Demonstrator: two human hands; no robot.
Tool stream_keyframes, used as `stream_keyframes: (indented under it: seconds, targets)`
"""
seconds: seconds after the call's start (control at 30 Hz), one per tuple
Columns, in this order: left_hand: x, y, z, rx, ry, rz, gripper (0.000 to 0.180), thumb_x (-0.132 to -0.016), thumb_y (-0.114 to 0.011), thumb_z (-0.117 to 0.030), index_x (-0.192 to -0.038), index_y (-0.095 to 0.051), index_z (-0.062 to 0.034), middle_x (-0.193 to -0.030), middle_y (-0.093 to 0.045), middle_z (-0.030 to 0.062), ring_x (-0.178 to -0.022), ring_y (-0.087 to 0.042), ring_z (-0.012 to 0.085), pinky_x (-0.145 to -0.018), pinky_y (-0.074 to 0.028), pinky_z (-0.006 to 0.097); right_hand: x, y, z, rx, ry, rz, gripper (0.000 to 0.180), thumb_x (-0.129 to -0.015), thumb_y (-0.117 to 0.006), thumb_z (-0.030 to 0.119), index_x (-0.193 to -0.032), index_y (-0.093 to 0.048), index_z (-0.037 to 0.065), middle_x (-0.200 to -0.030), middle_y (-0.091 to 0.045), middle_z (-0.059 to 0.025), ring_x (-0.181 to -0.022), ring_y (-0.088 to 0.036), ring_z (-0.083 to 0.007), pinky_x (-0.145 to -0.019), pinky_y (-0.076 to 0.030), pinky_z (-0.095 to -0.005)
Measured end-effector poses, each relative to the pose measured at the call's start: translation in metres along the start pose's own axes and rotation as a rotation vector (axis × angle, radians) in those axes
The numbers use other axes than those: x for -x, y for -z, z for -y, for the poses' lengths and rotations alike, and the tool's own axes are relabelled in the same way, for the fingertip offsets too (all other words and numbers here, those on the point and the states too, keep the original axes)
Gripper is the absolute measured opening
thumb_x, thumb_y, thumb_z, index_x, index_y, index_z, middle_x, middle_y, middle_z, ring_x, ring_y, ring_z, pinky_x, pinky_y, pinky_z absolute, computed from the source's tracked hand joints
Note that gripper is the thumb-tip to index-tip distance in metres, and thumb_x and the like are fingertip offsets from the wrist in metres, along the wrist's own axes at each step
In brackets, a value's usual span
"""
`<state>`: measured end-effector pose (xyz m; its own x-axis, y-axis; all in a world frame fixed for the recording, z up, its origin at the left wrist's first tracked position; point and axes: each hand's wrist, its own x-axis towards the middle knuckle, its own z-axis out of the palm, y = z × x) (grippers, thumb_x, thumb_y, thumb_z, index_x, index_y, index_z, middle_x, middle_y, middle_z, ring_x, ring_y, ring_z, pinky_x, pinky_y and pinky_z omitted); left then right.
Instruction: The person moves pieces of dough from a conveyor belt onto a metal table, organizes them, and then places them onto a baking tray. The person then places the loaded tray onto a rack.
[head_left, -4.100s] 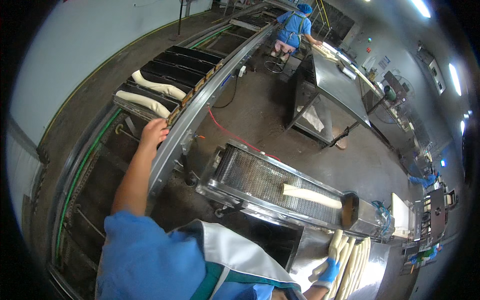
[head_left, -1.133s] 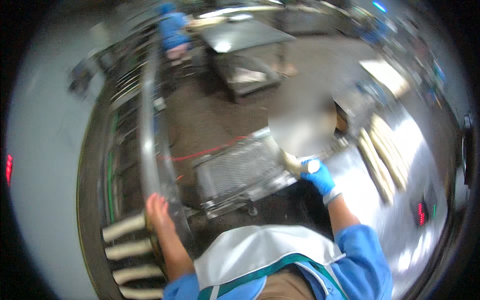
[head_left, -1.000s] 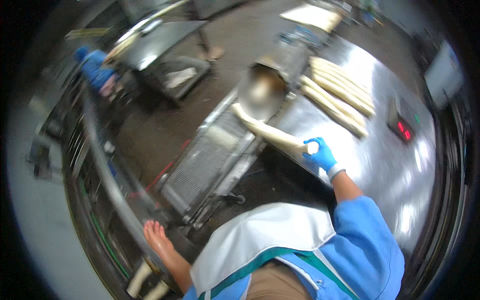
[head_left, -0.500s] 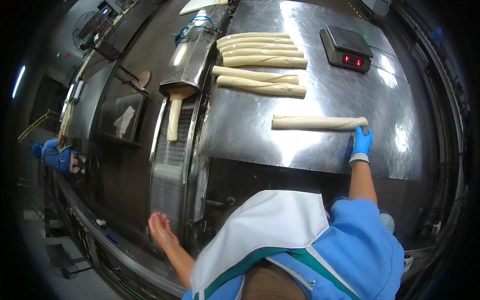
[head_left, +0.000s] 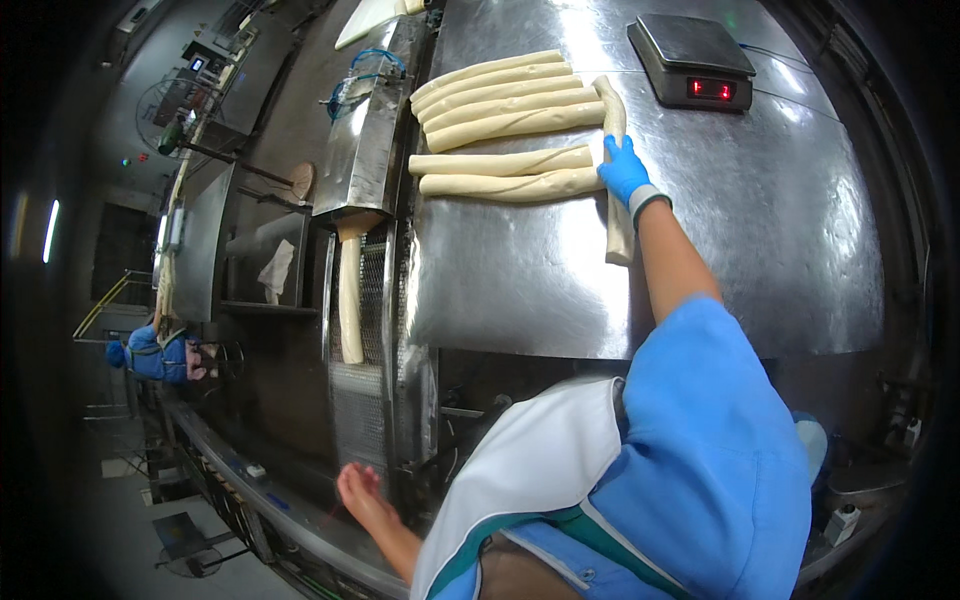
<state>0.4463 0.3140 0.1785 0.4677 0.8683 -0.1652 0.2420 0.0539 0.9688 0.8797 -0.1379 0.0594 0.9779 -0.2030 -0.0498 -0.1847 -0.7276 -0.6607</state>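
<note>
Steel table (head_left: 760,230): gloved right hand (head_left: 624,172) grips soft dough roll (head_left: 617,215).

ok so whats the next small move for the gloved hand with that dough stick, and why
Probably swing the dough stick round to lie parallel below the two lower sticks. The right hand rests on it, and it lies crosswise against the ends of the row on the steel table, while all the others lie lengthwise, side by side.
</note>
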Motion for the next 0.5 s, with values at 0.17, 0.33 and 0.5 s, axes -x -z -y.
stream_keyframes:
  seconds: [0.17, 0.33, 0.5]
  targets:
    - [0.004, 0.0, 0.003, 0.014, 0.022, -0.031, 0.02, -0.09, -0.057, -0.024, -0.101, -0.054, -0.0081, -0.092, -0.056, 0.001, -0.077, -0.054, 0.0115, -0.067, -0.043, 0.024, 0.052, 0.01, -0.005, 0.174, 0.009, 0.084, 0.081, -0.069, -0.057, 0.014, -0.142, -0.023, 0.018, -0.145, -0.019, -0.0222, -0.118, -0.042, -0.0425, -0.098, -0.04, -0.0427]
    - [-0.002, -0.012, 0.007, 0.021, 0.06, 0.065, 0.019, -0.09, -0.056, -0.022, -0.102, -0.055, -0.0075, -0.092, -0.057, 0.0014, -0.077, -0.055, 0.0116, -0.067, -0.045, 0.023, 0.087, 0.046, -0.045, -0.052, 0.121, 0.166, 0.079, -0.068, -0.059, 0.012, -0.141, -0.029, 0.022, -0.134, -0.038, -0.0216, -0.116, -0.046, -0.0383, -0.097, -0.04, -0.0406]
    - [-0.022, -0.004, 0.024, -0.008, 0.037, 0.145, 0.017, -0.091, -0.055, -0.019, -0.103, -0.055, -0.007, -0.092, -0.058, 0.0015, -0.075, -0.056, 0.0108, -0.065, -0.045, 0.022, 0.125, 0.123, -0.144, -0.052, -0.033, 0.236, 0.077, -0.069, -0.058, 0.012, -0.14, -0.03, 0.018, -0.126, -0.048, -0.0241, -0.116, -0.049, -0.0348, -0.096, -0.04, -0.0384]
